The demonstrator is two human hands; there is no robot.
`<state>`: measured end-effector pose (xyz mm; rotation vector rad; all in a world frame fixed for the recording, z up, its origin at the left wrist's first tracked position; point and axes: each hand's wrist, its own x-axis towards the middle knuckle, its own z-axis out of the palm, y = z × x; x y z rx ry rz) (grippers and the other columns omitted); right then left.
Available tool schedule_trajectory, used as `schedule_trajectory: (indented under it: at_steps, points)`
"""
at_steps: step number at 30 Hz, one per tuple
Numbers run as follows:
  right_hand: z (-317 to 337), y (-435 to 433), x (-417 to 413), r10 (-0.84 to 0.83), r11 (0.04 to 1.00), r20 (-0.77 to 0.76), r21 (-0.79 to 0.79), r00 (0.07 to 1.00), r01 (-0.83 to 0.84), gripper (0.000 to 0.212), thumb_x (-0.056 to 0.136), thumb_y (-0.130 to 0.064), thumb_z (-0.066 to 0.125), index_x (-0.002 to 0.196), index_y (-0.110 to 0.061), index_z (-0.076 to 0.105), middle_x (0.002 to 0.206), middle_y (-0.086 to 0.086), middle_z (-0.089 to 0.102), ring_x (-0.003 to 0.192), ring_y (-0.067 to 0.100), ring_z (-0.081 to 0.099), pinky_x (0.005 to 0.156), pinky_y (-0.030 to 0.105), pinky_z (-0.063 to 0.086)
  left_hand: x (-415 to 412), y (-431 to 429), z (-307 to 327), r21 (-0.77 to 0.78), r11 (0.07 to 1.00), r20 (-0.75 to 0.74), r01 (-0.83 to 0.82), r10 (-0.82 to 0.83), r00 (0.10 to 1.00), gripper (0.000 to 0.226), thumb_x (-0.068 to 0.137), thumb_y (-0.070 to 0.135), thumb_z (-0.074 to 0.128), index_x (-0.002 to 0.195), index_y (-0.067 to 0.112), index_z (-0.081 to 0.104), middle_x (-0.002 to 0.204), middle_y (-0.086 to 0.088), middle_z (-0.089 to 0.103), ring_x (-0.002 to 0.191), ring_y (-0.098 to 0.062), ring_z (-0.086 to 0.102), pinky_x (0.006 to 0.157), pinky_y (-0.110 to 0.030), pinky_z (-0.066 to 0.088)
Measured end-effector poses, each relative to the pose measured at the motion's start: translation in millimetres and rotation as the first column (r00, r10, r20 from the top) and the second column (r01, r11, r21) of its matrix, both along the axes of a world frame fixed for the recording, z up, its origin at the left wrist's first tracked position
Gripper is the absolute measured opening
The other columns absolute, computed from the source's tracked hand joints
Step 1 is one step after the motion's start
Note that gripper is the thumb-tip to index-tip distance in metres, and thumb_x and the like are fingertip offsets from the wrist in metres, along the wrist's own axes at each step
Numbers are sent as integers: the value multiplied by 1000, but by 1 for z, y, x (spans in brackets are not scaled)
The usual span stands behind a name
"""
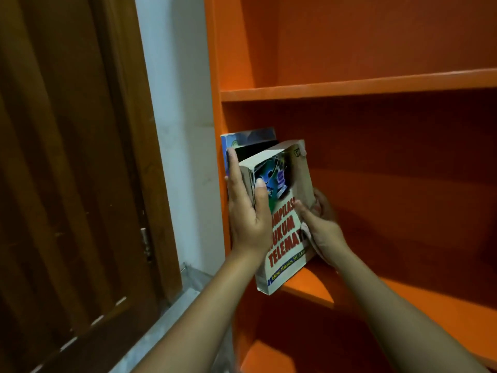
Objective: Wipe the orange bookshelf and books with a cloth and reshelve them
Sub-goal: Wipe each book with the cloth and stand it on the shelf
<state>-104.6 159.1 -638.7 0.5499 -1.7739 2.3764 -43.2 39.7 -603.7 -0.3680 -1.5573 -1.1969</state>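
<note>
The thick book [285, 211] leans tilted at the left end of the orange bookshelf [349, 87], and its lower corner is over the front edge of the shelf board [306, 286]. The left hand [248, 211] has its grip closed on the page edge, with the thumb on the cover. The right hand [322, 230] grips the spine side, with a pale cloth [306, 234] under it. A blue book [225, 148] stands behind the thick one.

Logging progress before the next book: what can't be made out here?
Head view only.
Cloth: just a pale sliver under the right hand; rest hidden by hand and cream book.
Cream book's title: first letters covered by left hand.
Blue book, black book: mostly behind cream book; titles unreadable.
Bookshelf: right side cut off by frame edge.
</note>
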Motion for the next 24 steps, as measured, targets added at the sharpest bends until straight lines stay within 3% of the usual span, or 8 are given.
schedule_trajectory:
  at_steps: [3,6,10,14,17,20,22,24]
  points:
    - [-14,-12,-15,-4,999,-37,-48,999,2,40,75,-29,66,113,-18,57,99,11,70,79,20,71,64,31,58,-12,-1,-6,-104,987,-2,-125,126,992,56,98,27,28,145,16,-1,155,4,1,144,-3,-3,120,-31,2]
    - [-21,-24,-26,0,992,-51,-124,999,-6,43,80,-27,65,119,-12,55,105,13,69,86,23,70,68,32,57,-22,-10,-6,-181,958,6,-221,226,974,56,99,25,27,145,13,-3,155,0,-3,144,-6,-6,118,-24,-5]
    - [-23,-41,-40,-16,997,-93,-76,996,9,32,89,-17,58,120,-12,54,106,5,68,86,15,70,67,24,55,-26,-19,-10,-177,941,13,-287,294,956,56,99,25,29,145,13,0,157,-13,2,146,-15,-2,120,-31,-2]
    - [-24,-57,-44,-223,975,-120,-29,967,221,39,92,-32,59,128,-18,56,119,-3,64,93,-4,65,78,17,53,-30,-17,-9,-170,935,-44,-312,309,950,55,98,20,33,146,5,13,156,-20,10,146,-25,5,120,-36,5]
    - [-16,-66,-27,-367,924,-203,32,908,380,35,98,-33,46,131,-22,54,108,-24,59,86,-15,60,66,1,42,-35,-17,-10,-144,932,-78,-332,324,943,53,98,18,36,145,2,18,154,-22,16,144,-27,8,119,-30,7]
    - [-13,-75,-5,-442,885,-279,18,852,465,34,101,-24,42,116,1,60,93,2,70,86,17,65,67,30,45,-40,-18,-10,-150,922,-89,-357,347,934,52,97,18,38,144,1,22,153,-23,19,144,-31,11,119,-33,9]
    - [-19,-78,3,-390,911,-295,14,872,412,26,101,-23,39,115,-10,57,83,-11,65,81,-2,62,64,25,40,-41,-19,-10,-158,917,-92,-367,357,930,52,97,17,39,144,0,24,152,-24,19,143,-31,11,119,-30,9]
    - [-30,-76,5,-257,962,-249,31,934,273,32,100,-28,38,129,-18,46,110,-23,60,106,-14,52,88,13,40,-40,-21,-12,-180,911,-93,-370,359,929,51,97,16,39,144,0,25,152,-25,19,143,-31,10,119,-27,7]
